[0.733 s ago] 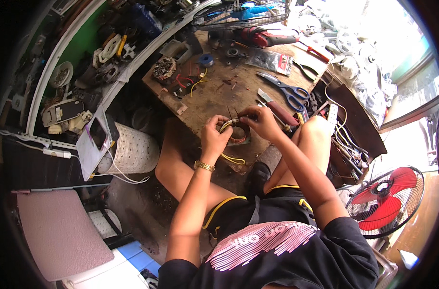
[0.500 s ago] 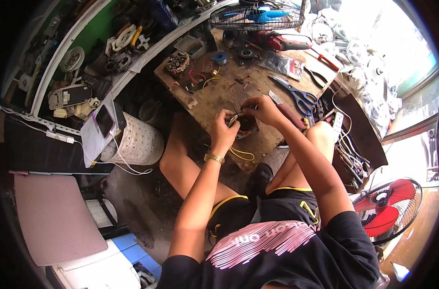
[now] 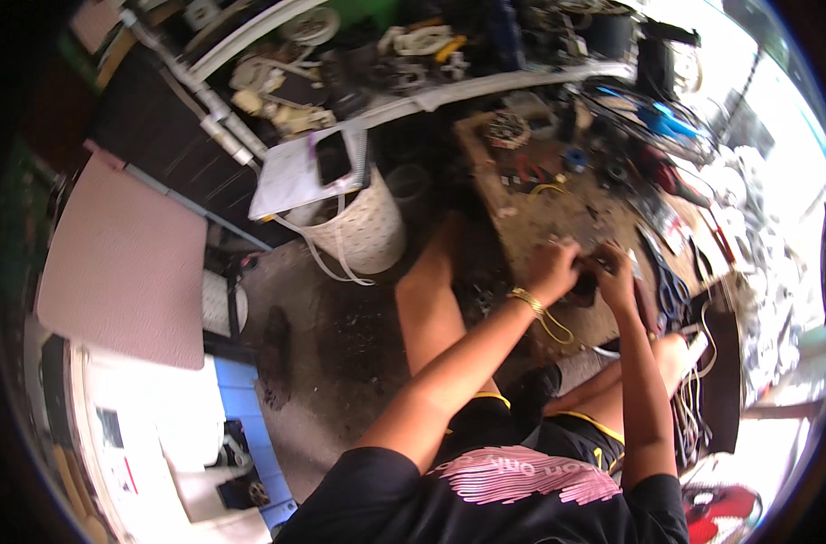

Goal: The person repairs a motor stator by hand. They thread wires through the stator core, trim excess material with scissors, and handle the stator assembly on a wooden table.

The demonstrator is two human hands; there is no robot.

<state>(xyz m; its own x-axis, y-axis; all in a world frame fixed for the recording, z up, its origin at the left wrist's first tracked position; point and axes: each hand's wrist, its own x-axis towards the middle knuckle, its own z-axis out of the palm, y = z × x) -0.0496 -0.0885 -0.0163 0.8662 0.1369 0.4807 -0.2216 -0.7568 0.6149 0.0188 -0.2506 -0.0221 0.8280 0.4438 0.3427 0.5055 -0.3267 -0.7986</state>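
Observation:
Close together over the near part of the wooden bench top, my left hand (image 3: 554,270) and my right hand (image 3: 613,276) have their fingers pinched. Under and between them sits a dark round motor stator (image 3: 582,294), mostly covered by the hands. A yellow wire (image 3: 558,336) loops down beside my left wrist, and its upper end runs up to the left hand's fingers. Motion blur hides what the right fingertips grip. A gold bracelet (image 3: 526,299) is on my left wrist.
On the wooden bench (image 3: 513,218) are a wound coil core (image 3: 507,130), a blue spool (image 3: 574,161), scissors (image 3: 671,290) and a red power tool (image 3: 676,177). A fan cage (image 3: 649,118) stands behind. To the left, a phone (image 3: 334,159) and papers top a white bin (image 3: 368,227).
The view has swung left, so bench and hands appear further right and blurred. Both hands stay close together at the stator, with the yellow loop still hanging.

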